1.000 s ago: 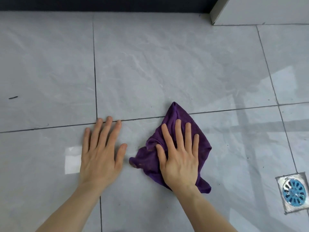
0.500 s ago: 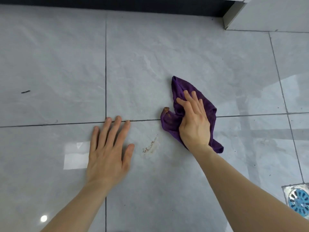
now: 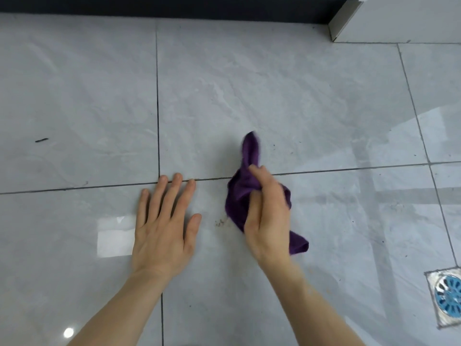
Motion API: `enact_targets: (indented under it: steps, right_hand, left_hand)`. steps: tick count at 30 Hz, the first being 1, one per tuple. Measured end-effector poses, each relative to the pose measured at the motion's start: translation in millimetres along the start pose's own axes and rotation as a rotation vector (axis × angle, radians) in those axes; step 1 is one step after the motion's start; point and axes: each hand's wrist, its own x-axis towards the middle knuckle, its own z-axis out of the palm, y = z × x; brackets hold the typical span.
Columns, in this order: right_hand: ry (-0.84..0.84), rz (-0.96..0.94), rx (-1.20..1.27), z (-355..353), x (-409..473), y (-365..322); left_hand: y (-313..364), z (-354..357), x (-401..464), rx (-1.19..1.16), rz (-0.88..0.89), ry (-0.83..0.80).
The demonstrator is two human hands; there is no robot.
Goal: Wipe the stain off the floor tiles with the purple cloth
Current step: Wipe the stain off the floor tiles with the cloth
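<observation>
My right hand (image 3: 268,211) is closed around the bunched purple cloth (image 3: 239,193), which rests on the grey floor tiles (image 3: 274,96) across a grout line. One corner of the cloth sticks up away from me, another trails out below my wrist. A faint brownish speckled stain (image 3: 220,222) lies on the tile just left of the cloth's lower edge, between my two hands. My left hand (image 3: 166,228) lies flat on the tile with fingers spread, holding nothing, its fingertips touching the grout line.
A blue floor drain (image 3: 449,297) in a metal frame sits at the right edge. A small dark mark (image 3: 41,140) lies on the far left tile. A dark baseboard (image 3: 174,8) runs along the top, and a white cabinet corner (image 3: 349,23) stands at the top right.
My right hand swept the cloth away from me, uncovering the stain, then drew it back toward me and gathered it into a bunch. The left hand has stayed flat in place.
</observation>
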Motion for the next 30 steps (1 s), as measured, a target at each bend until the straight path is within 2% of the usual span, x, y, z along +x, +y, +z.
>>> enact_targets:
  steps: [3, 7, 11, 15, 24, 30]
  right_hand:
    - [-0.25, -0.176, -0.26, 11.1, -34.8, 3.7]
    - [-0.353, -0.331, -0.537, 16.9, -45.2, 12.3]
    - [-0.335, -0.365, -0.65, 22.7, -37.1, 18.2]
    - [-0.316, -0.352, -0.651, 24.8, -29.0, 20.5]
    - [-0.239, -0.21, -0.685, 18.5, 120.4, 20.0]
    - [-0.163, -0.077, -0.675, 16.3, 130.7, 22.2]
  left_hand:
    - [-1.1, 0.5, 1.2, 0.003, 0.003, 0.007]
    - [-3.1, 3.2, 0.7, 0.014, 0.009, 0.025]
    - [-4.2, 6.8, 1.1, 0.002, 0.007, 0.041]
    - [-3.4, 7.6, 0.6, 0.0, 0.007, 0.029]
    - [-5.0, 9.3, 1.4, -0.004, 0.005, 0.008]
    - [-5.6, 6.8, 1.5, 0.008, -0.001, -0.019]
